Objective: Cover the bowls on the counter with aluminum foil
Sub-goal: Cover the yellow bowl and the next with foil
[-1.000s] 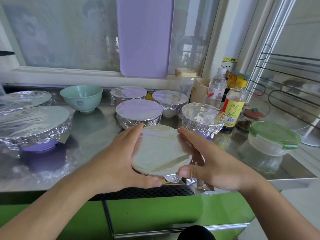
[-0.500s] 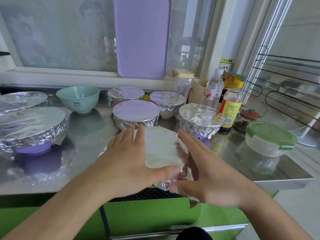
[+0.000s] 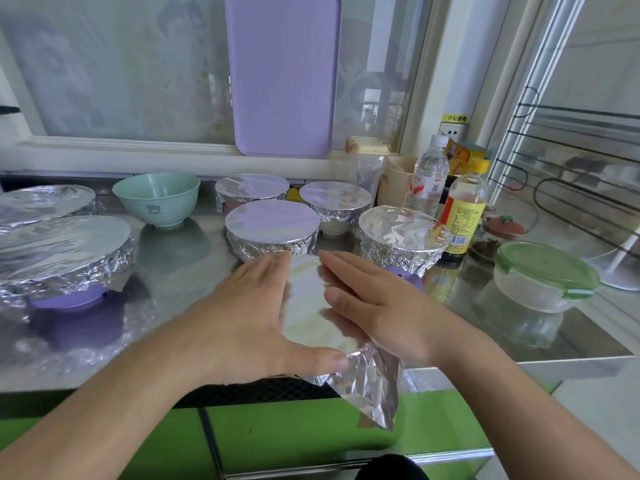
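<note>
A foil sheet [image 3: 311,306] lies stretched over a bowl at the counter's front edge; the bowl itself is hidden under it. My left hand [image 3: 249,317] lies flat on the foil's left side, thumb along the near rim. My right hand [image 3: 377,306] presses flat on the right side. A loose foil corner [image 3: 370,389] hangs over the counter edge. Behind stand several foil-covered bowls, among them one [image 3: 272,230] just beyond my fingers, another [image 3: 401,237] at the right and a large one [image 3: 59,251] at the left. An uncovered green bowl [image 3: 157,199] sits at the back left.
A green-lidded clear container [image 3: 543,278] stands at the right, with a sauce bottle [image 3: 465,209] and a water bottle [image 3: 427,178] behind it. A purple cutting board [image 3: 282,74] leans on the window. A wire rack [image 3: 581,174] lies far right.
Both hands have slid from the bowl's sides onto the top of the foil, closer together. The foil corner at the front now hangs lower over the edge.
</note>
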`<act>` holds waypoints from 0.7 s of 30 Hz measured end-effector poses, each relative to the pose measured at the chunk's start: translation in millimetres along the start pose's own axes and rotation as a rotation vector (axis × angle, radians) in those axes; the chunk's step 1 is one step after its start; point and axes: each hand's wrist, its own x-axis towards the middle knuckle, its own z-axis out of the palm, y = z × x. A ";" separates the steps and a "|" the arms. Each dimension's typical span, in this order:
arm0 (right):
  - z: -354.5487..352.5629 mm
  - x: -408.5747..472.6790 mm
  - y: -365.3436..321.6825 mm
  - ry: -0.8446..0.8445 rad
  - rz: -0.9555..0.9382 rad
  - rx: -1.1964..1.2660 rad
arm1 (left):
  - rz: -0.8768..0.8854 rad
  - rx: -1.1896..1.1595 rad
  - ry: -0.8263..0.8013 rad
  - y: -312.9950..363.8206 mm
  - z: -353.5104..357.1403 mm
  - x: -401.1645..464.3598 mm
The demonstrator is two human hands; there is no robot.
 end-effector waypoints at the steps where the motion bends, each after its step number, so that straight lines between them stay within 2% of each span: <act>1: 1.0 1.0 0.9 0.008 0.002 0.034 | 0.008 -0.005 -0.001 -2.1 -0.2 0.9; 6: -1.7 -6.5 -3.4 0.027 0.010 0.023 | 0.008 -0.043 -0.030 -13.5 -5.5 -0.1; 9: -1.7 -19.5 -2.9 0.043 -0.010 -0.072 | 0.025 -0.067 -0.020 -23.9 -7.9 -6.6; 13: -0.4 -38.5 -7.2 -0.058 0.051 -0.121 | 0.091 -0.122 0.026 -35.0 3.2 -24.5; 21: 11.2 -44.7 -5.5 -0.004 -0.011 -0.180 | -0.052 0.025 0.189 -8.7 34.8 -30.6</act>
